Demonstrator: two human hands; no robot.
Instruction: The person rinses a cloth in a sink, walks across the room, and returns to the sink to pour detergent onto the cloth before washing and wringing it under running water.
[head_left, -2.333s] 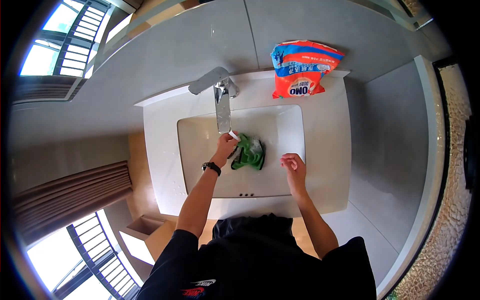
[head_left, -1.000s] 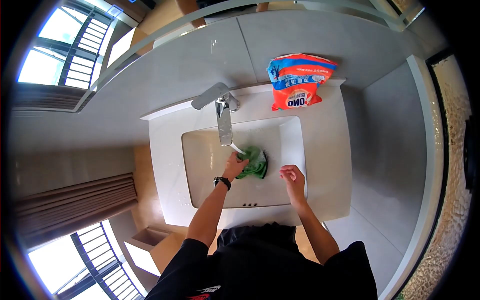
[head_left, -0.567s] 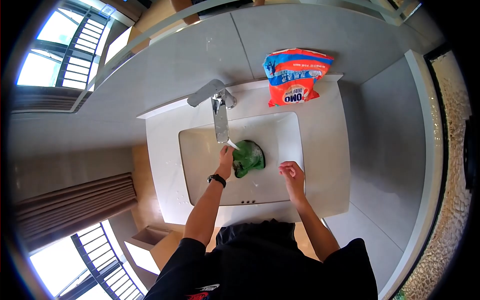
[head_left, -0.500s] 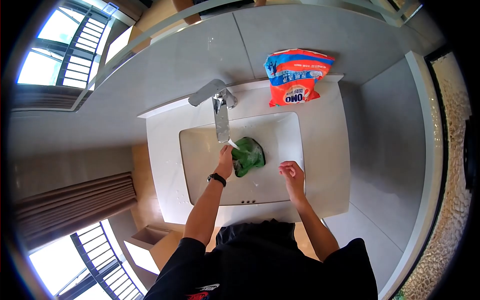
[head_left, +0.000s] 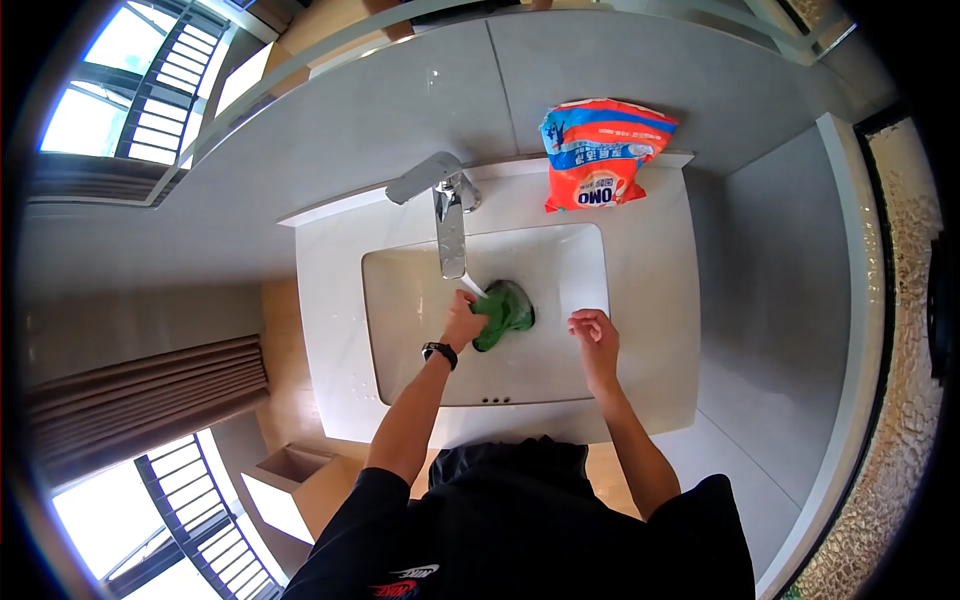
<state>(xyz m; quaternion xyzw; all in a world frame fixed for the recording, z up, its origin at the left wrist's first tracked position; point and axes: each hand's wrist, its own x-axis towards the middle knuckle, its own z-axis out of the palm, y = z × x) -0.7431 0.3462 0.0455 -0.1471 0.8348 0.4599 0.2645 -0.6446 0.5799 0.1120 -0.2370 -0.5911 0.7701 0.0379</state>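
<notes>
A wet green cloth [head_left: 503, 312] with a dark edge lies bunched in the white sink [head_left: 410, 372]. Water runs onto it from the chrome faucet [head_left: 450, 235]. At the cloth's left side, my left hand [head_left: 465, 320], with a dark band on the wrist, grips it with bent fingers. My right hand [head_left: 597, 343] hovers over the sink's right side, its fingers curled together and touching no cloth; nothing shows in them.
An orange and blue OMO bag [head_left: 603, 155] stands on the counter [head_left: 652, 300] behind the sink, against the grey wall. A box-shaped wooden piece [head_left: 315, 480] is on the floor at lower left, near a brown curtain [head_left: 150, 400].
My left hand has shifted over the cloth's left part, and the cloth's folds have changed shape. The view has moved slightly. My right hand keeps its curled pose.
</notes>
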